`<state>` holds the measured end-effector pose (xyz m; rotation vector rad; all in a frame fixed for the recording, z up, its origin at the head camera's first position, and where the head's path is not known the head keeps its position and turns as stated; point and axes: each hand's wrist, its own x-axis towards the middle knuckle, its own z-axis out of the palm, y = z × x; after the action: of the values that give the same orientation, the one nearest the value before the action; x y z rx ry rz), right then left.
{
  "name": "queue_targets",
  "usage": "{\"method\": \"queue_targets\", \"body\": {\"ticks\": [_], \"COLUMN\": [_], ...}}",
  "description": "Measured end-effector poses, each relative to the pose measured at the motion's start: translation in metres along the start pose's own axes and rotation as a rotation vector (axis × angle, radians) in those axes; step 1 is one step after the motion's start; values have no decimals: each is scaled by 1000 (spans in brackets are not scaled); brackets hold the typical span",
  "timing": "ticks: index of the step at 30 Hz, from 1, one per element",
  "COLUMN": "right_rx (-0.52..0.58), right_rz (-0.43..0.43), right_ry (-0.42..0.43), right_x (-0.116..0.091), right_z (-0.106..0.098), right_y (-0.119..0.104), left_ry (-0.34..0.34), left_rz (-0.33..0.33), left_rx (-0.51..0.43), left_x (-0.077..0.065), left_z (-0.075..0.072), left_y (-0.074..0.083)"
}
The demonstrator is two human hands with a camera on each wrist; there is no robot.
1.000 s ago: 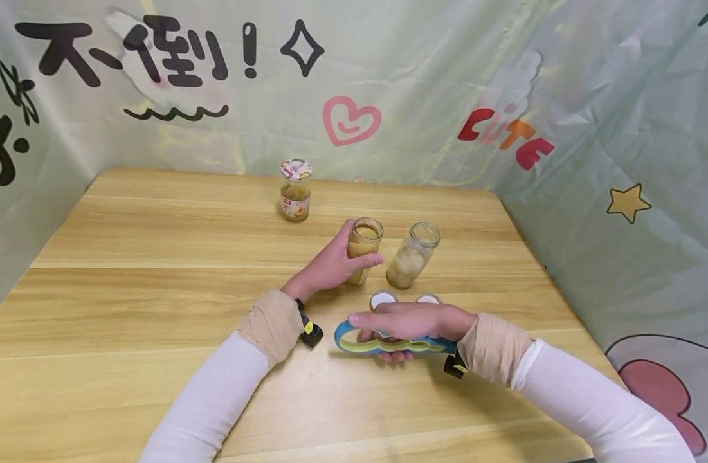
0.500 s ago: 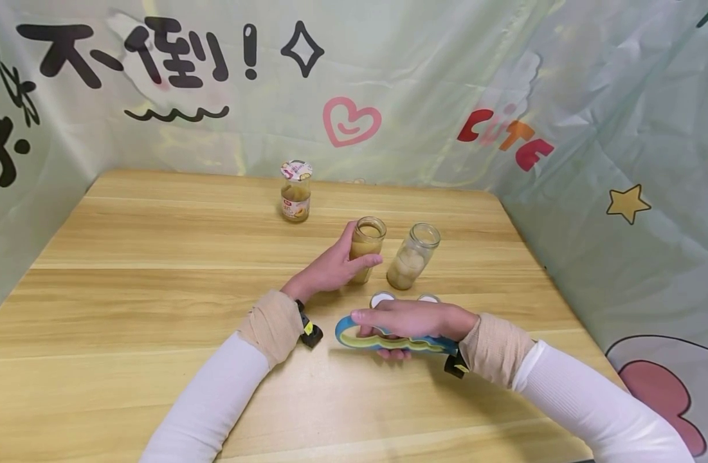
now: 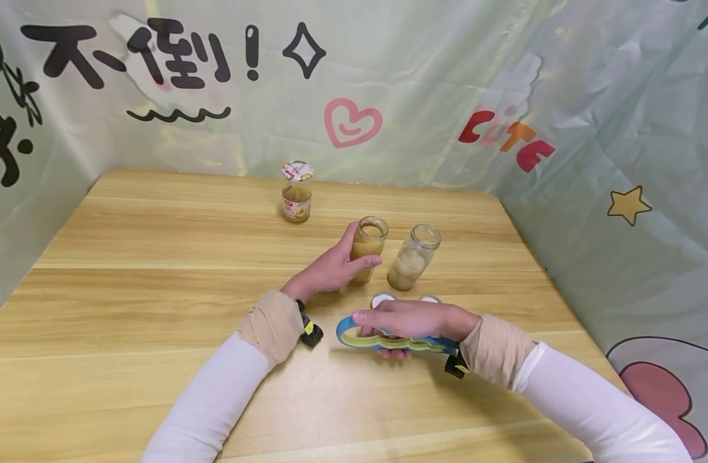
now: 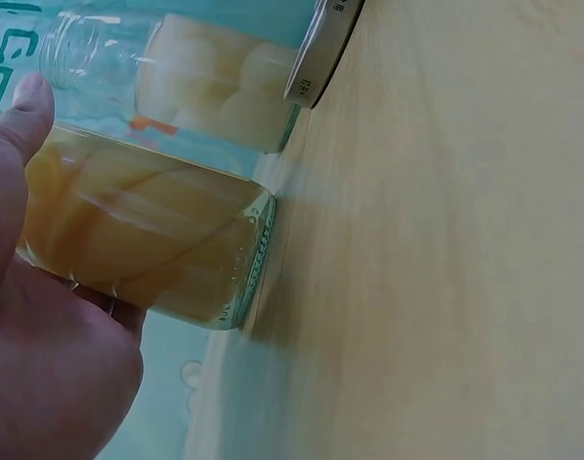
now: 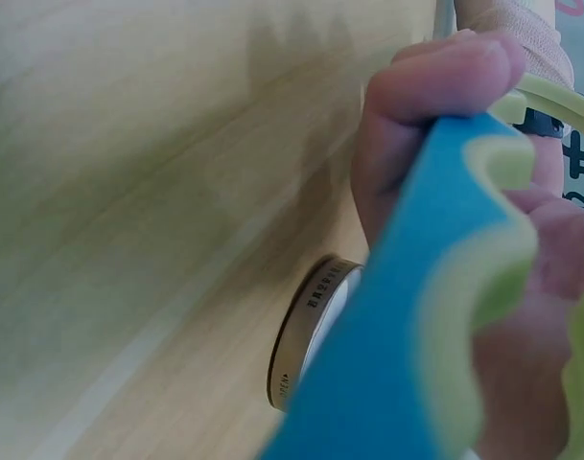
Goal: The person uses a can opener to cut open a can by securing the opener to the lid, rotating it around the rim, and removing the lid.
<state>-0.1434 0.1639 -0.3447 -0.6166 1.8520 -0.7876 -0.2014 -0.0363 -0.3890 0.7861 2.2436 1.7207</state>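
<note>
In the head view my left hand (image 3: 333, 265) grips a lidless glass jar of yellowish fruit (image 3: 370, 247), thumb across its near side. The left wrist view shows that jar's base (image 4: 244, 264) at the table surface. Just right of it stands another lidless glass jar (image 3: 411, 258) with pale round fruit inside. My right hand (image 3: 414, 319) holds a blue and light-green jar opener (image 3: 348, 334) with a wavy inner edge, low over the table; its fingers wrap the blue side in the right wrist view. Two lids (image 3: 382, 300) lie just beyond the right hand, partly hidden by it.
A third jar (image 3: 296, 199), with a label and a patterned lid on top, stands farther back on the wooden table (image 3: 174, 270). A printed cloth (image 3: 411, 83) hangs behind the table and along its sides. Small cameras (image 3: 312, 331) are strapped to both wrists.
My left hand's jar has shifted slightly to the right, toward the jar of pale fruit. The right hand with the jar opener has stayed almost still.
</note>
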Motion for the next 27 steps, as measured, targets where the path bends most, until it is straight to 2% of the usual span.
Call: {"method": "queue_targets", "body": {"ticks": [5,9,12,17,27], "right_rx": [-13,-13,8,31,29], "right_rz": [-18,-47,-50,-41,-49], "right_ry": [-4,-23,-49,-71,-60], "right_x": [0,1,0,1,1], "right_z": [-1,-2,-2,-2,-3], "right_y": [1,1,3,3,4], "left_ry": [19,25,30,52,91], "left_rz": [-4,17,-6,-66,-50], "left_rx": [-3,-5,18,34,23], "left_x": [0,0,-1,-5,-7], "left_z": [0,-1,-3,-16,-40], "left_y": [1,2,4,9,7]}}
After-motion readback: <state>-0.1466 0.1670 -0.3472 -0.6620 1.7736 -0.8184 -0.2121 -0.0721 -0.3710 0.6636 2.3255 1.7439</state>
